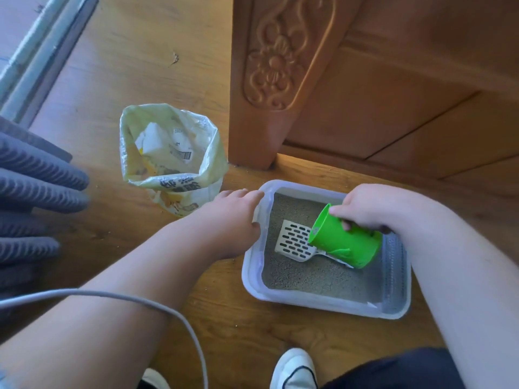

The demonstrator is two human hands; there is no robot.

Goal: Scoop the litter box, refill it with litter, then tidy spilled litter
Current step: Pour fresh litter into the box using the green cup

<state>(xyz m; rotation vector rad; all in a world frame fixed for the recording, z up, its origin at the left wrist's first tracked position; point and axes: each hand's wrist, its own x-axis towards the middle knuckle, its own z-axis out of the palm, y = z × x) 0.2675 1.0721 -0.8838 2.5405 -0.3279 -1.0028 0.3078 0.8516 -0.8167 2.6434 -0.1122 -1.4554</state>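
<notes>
A pale lavender litter box [323, 300] sits on the wooden floor, holding grey litter [309, 276]. A white slotted scoop [293, 242] lies on the litter. My right hand [370, 207] grips a green cup [346, 240], tipped sideways over the box with its mouth toward the left, above the scoop's handle. My left hand [233, 217] rests on the box's left rim with fingers stretched out. An open yellow-white litter bag [171, 161] stands to the left of the box.
A carved wooden furniture panel [365, 80] rises right behind the box. Grey ribbed fabric [31, 197] lies at the left. A grey cable [157, 307] crosses my left forearm. White shoes [295, 369] show at the bottom. Small litter grains dot the floor.
</notes>
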